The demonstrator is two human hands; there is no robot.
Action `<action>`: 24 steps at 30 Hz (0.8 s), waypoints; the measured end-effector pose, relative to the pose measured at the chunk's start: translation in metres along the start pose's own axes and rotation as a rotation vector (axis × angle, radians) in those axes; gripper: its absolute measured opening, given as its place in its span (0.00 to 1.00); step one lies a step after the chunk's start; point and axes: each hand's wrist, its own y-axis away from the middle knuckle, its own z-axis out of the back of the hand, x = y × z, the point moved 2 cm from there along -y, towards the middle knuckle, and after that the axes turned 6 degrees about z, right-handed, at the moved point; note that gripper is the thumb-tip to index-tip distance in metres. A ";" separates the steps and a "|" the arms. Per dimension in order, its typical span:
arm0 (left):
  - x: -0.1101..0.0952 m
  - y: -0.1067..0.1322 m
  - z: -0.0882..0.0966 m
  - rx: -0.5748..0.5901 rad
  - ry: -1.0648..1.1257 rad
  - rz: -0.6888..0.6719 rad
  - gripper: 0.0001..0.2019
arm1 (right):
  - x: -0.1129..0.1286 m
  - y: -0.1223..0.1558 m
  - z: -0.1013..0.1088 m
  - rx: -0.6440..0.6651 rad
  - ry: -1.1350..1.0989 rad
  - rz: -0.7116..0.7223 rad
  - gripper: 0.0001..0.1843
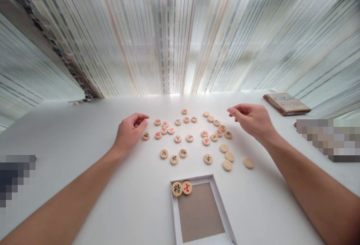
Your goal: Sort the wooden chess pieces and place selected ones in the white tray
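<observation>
My left hand (131, 129) hovers at the left edge of the loose xiangqi pieces, fingers curled with a small gap between thumb and forefinger. Close below its fingertips lies a black-marked piece (146, 136), and a red-marked piece (158, 122) is just to their right. My right hand (251, 119) is over the table at the right of the group, its thumb and fingertips pinched together; whatever they may hold is hidden. Nearest to it are a red-marked piece (222, 128) and a black-marked piece (228, 134). Other round wooden pieces, red and black, lie scattered between the hands.
An open white box (173, 215) stands at the front, holding a black-marked piece (177, 188) and a red-marked piece (187, 187) in its far-left corner. Several blank-faced pieces (229, 157) lie right of centre. A flat printed box (287, 103) sits at the back right, before a striped curtain (180, 35).
</observation>
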 end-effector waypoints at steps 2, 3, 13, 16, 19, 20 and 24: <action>-0.002 0.000 0.001 0.005 -0.003 0.010 0.16 | -0.005 -0.006 0.005 0.007 0.057 0.015 0.14; -0.003 0.000 0.001 0.008 -0.018 0.020 0.16 | -0.008 -0.009 0.007 0.021 0.067 0.017 0.14; -0.016 0.005 0.002 0.042 -0.122 0.081 0.14 | -0.002 0.004 -0.029 0.155 0.037 0.164 0.14; -0.017 0.005 0.002 0.046 -0.151 0.079 0.15 | 0.009 0.006 -0.043 0.146 0.055 0.230 0.15; -0.017 0.005 0.001 0.041 -0.161 0.082 0.16 | 0.013 0.003 -0.050 0.150 0.066 0.261 0.10; -0.017 0.005 0.001 0.039 -0.161 0.086 0.16 | 0.014 0.002 -0.050 0.160 0.064 0.272 0.08; -0.018 0.005 0.001 0.038 -0.175 0.085 0.16 | 0.013 0.006 -0.045 0.186 0.042 0.301 0.12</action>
